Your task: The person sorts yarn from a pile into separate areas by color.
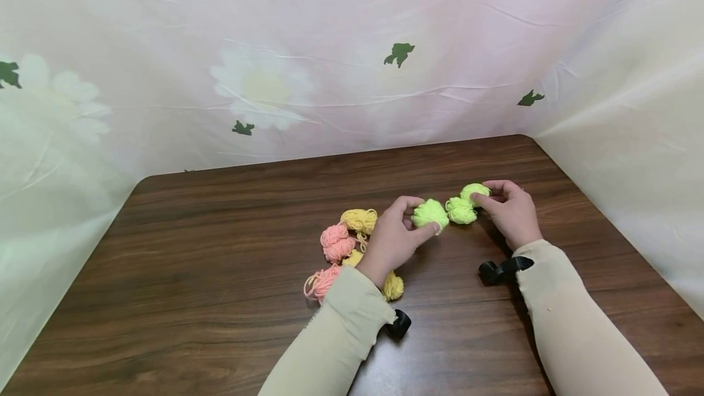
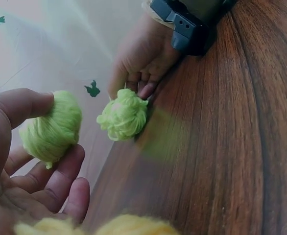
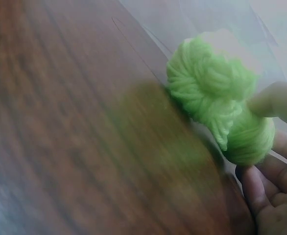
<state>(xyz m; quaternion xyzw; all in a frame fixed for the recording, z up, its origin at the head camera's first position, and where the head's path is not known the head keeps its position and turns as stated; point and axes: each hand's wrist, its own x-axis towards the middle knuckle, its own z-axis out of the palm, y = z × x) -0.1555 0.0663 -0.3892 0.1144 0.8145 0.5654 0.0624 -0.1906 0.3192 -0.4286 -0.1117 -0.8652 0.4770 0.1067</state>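
Note:
Between thumb and fingers, my left hand [image 1: 393,234] pinches a neon-green ball of yarn [image 1: 429,215], which also shows in the left wrist view as a wound green ball [image 2: 55,128]. To its right, my right hand [image 1: 510,209] pinches a second green yarn ball [image 1: 474,192]. A third green yarn ball [image 1: 461,211] sits against that one, on its near side; the right wrist view shows this looser ball [image 3: 207,81] touching the pinched one [image 3: 251,137]. Pink yarn balls [image 1: 337,243] and yellow yarn balls [image 1: 359,220] lie left of my left wrist, partly hidden by the forearm.
A dark wooden table [image 1: 220,298] carries everything. Behind it hangs a pale floral cloth [image 1: 330,66], which continues along both sides. Black straps with small cameras [image 1: 497,271] are worn on both wrists.

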